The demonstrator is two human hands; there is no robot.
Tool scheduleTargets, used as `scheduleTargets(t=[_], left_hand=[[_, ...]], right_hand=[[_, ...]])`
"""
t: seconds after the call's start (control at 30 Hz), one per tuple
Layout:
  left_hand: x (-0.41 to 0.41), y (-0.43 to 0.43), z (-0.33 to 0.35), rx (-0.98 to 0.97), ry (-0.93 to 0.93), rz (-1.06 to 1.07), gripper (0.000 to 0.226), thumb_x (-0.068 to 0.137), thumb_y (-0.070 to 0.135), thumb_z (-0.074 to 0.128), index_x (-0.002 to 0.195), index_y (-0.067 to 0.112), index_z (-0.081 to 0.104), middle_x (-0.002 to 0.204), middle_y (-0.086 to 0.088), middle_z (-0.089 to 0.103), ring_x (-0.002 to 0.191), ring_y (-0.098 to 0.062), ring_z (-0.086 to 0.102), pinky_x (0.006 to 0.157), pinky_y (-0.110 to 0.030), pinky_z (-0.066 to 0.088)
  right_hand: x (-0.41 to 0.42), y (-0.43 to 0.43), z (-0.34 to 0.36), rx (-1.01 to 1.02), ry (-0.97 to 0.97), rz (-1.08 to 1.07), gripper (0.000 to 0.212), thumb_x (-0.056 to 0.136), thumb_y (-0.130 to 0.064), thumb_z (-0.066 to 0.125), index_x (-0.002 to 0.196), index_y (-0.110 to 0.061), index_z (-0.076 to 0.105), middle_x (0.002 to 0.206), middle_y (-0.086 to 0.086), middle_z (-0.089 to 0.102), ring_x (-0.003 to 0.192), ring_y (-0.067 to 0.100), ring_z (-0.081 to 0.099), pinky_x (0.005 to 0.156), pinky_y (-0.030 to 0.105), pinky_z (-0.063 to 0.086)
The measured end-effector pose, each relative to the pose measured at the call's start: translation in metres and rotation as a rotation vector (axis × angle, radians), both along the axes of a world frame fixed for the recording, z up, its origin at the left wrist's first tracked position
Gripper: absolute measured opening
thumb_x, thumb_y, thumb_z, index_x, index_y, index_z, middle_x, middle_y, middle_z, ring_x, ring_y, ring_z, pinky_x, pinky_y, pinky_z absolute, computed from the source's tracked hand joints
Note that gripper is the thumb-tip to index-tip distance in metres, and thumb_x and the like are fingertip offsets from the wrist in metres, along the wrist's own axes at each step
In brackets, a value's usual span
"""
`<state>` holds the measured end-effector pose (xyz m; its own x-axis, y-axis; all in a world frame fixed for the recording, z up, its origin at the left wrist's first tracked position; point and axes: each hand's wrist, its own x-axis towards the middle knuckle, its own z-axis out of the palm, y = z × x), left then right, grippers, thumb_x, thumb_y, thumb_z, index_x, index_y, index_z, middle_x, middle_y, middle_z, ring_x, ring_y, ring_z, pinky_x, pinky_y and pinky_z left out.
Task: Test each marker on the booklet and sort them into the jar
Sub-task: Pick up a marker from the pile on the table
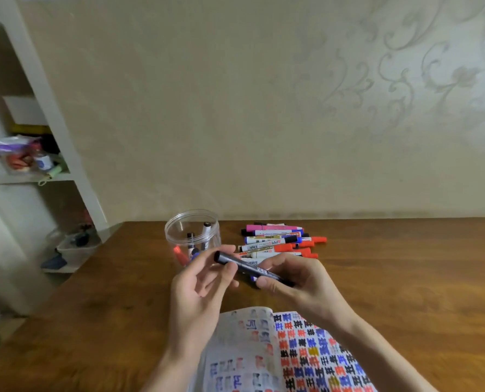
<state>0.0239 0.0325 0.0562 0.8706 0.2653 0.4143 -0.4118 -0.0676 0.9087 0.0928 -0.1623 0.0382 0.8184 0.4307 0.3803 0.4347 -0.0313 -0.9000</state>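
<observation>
Both hands are on one black marker [247, 265], held crosswise above the tabletop [405, 278]: the left hand [201, 281] pinches its cap end and the right hand [297, 278] is wrapped round the barrel. It looks ready to be uncapped. If the cap gives with a jerk, I'd worry the left hand could swing out to eleven o'clock and knock the light clear plastic jar [179, 230], or the tip could smear the fingers. The open booklet [306, 349] at six o'clock is one, its right page already crowded with marks, so a fresh stroke might be hard to read. The jar is one too, with about four markers [191, 244] inside. The loose pile of markers [275, 241] at one o'clock holds roughly a dozen; I cannot count them exactly.
</observation>
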Motion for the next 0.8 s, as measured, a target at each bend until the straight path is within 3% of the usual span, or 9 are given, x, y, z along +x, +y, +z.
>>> scheduleTargets(t=[0.07,0.13,0.2,0.3,0.47,0.67,0.8], left_hand=[[0.004,0.002,0.007,0.018,-0.024,0.041,0.024,0.093,0.015,0.071,0.117,0.017,0.073,0.099,-0.004,0.078,0.087,-0.021,0.075,0.068,-0.023,0.057],[0.008,0.004,0.014,0.027,-0.062,0.084,0.029,0.093,0.009,0.071,0.122,0.014,0.070,0.107,0.001,0.078,0.100,-0.016,0.075,0.080,-0.025,0.060],[0.012,0.006,0.020,0.034,-0.096,0.121,0.030,0.092,0.007,0.071,0.122,0.012,0.069,0.111,0.004,0.078,0.109,-0.012,0.073,0.092,-0.027,0.059],[0.017,0.012,0.031,0.028,-0.154,0.177,0.031,0.092,0.007,0.070,0.122,0.015,0.068,0.114,0.006,0.076,0.111,-0.010,0.072,0.094,-0.025,0.057],[0.025,0.034,0.062,0.083,-0.245,0.263,0.032,0.095,0.008,0.068,0.125,0.020,0.065,0.117,0.005,0.075,0.114,-0.010,0.070,0.096,-0.024,0.056],[0.040,0.065,0.077,0.152,-0.287,0.359,0.032,0.099,0.016,0.068,0.130,0.021,0.065,0.120,-0.003,0.072,0.105,-0.014,0.069,0.095,-0.027,0.057],[0.046,0.077,0.075,0.126,-0.275,0.449,0.032,0.101,0.014,0.066,0.132,0.022,0.066,0.125,-0.006,0.072,0.108,-0.013,0.069,0.096,-0.026,0.056]], right_hand=[[0.008,0.007,0.003,0.000,-0.019,0.005,0.019,0.090,-0.027,0.082,0.105,-0.017,0.077,0.094,0.011,0.076,0.081,0.035,0.070,0.070,0.050,0.057],[0.015,0.013,0.006,-0.018,-0.027,0.005,0.023,0.089,-0.026,0.082,0.110,-0.017,0.077,0.100,0.005,0.079,0.086,0.027,0.075,0.078,0.053,0.062],[0.022,0.018,0.008,-0.073,-0.061,0.000,0.032,0.088,-0.031,0.082,0.118,-0.020,0.076,0.104,-0.003,0.080,0.093,0.018,0.077,0.085,0.048,0.063],[0.032,0.023,0.010,-0.194,-0.124,-0.035,0.050,0.087,-0.041,0.083,0.133,-0.027,0.069,0.117,-0.012,0.077,0.107,0.004,0.072,0.094,0.036,0.061],[0.043,0.018,0.013,-0.321,-0.223,-0.110,0.049,0.089,-0.034,0.083,0.135,-0.036,0.064,0.118,-0.019,0.072,0.110,-0.005,0.066,0.095,0.026,0.058],[0.049,0.016,0.012,-0.362,-0.251,-0.158,0.046,0.092,-0.033,0.080,0.135,-0.033,0.064,0.119,-0.021,0.069,0.107,-0.006,0.064,0.090,0.012,0.052],[0.052,0.013,0.011,-0.398,-0.285,-0.177,0.042,0.092,-0.032,0.080,0.132,-0.032,0.067,0.118,-0.021,0.068,0.107,-0.006,0.062,0.088,0.011,0.049]])
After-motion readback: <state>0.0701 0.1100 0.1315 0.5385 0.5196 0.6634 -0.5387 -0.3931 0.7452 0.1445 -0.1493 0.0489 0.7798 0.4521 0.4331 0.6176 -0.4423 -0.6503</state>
